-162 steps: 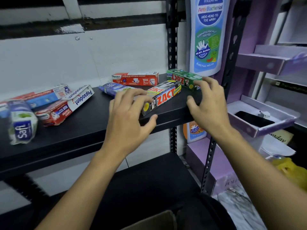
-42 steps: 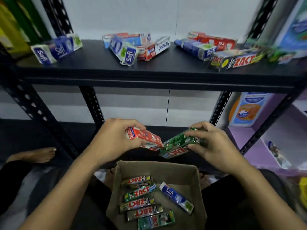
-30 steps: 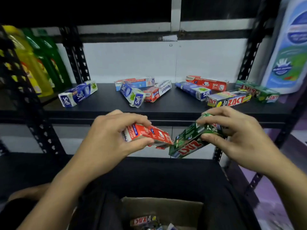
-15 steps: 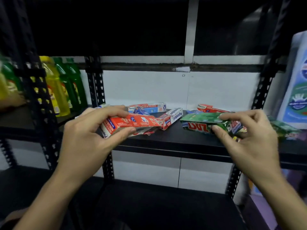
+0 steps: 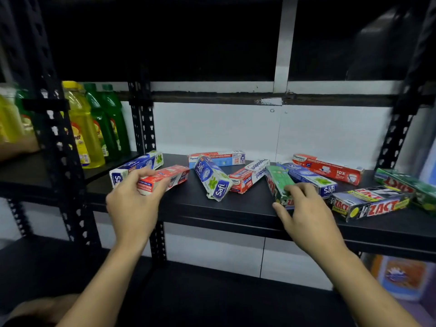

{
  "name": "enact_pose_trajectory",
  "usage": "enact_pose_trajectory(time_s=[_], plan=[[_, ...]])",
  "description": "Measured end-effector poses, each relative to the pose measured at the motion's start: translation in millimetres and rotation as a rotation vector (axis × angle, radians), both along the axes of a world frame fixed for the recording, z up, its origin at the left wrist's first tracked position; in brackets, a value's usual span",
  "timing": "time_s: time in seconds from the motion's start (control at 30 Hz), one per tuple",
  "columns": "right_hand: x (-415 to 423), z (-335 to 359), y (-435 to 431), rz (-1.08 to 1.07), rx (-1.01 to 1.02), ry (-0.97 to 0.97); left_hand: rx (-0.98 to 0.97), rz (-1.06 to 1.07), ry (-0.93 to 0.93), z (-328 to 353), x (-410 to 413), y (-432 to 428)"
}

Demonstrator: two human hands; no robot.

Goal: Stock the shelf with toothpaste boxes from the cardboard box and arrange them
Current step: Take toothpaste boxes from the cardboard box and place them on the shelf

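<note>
My left hand (image 5: 133,204) grips a red toothpaste box (image 5: 165,179) at the left of the black shelf (image 5: 212,208), low over the board. My right hand (image 5: 304,208) holds a green Zact box (image 5: 278,182) whose far end rests on the shelf next to a blue Safi box (image 5: 306,178). Several other toothpaste boxes lie scattered on the shelf: a Safi box (image 5: 213,180), a Pepsodent box (image 5: 250,175), a dark Zact box (image 5: 370,202). The cardboard box is out of view.
Yellow and green bottles (image 5: 94,128) stand on the neighbouring shelf at left, behind a black perforated upright (image 5: 56,138). A lower black shelf (image 5: 212,298) runs beneath my arms. A red Pepsodent box (image 5: 330,171) and a green Zact box (image 5: 405,185) lie at right.
Both hands rose from the cardboard box to the shelf. The red box moved to the shelf's left part; the green Zact box came down onto the board by the blue Safi box.
</note>
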State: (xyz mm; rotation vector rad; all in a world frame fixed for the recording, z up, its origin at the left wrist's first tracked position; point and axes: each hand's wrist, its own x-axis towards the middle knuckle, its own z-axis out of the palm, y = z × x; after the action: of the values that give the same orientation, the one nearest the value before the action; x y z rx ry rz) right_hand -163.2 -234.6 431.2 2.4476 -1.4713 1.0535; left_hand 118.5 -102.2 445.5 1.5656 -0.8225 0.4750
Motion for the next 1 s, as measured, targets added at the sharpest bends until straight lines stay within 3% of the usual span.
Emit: enact_pose_trajectory(time_s=[0.1,0.23,0.8,1.0], plan=[[7,5,-12,-0.039,0.034,0.098,0.197,0.042,-0.048,-10,6,-22],[10,8,-25,-0.030,0.112,0.056,0.349,0.056,-0.142,-16,6,-38],[5,4,-25,-0.009,0.219,0.087,0.417,0.099,-0.176,-32,8,-44],[3,-6,-5,0.071,0.000,-0.041,0.291,0.073,-0.298,-38,-21,-29]])
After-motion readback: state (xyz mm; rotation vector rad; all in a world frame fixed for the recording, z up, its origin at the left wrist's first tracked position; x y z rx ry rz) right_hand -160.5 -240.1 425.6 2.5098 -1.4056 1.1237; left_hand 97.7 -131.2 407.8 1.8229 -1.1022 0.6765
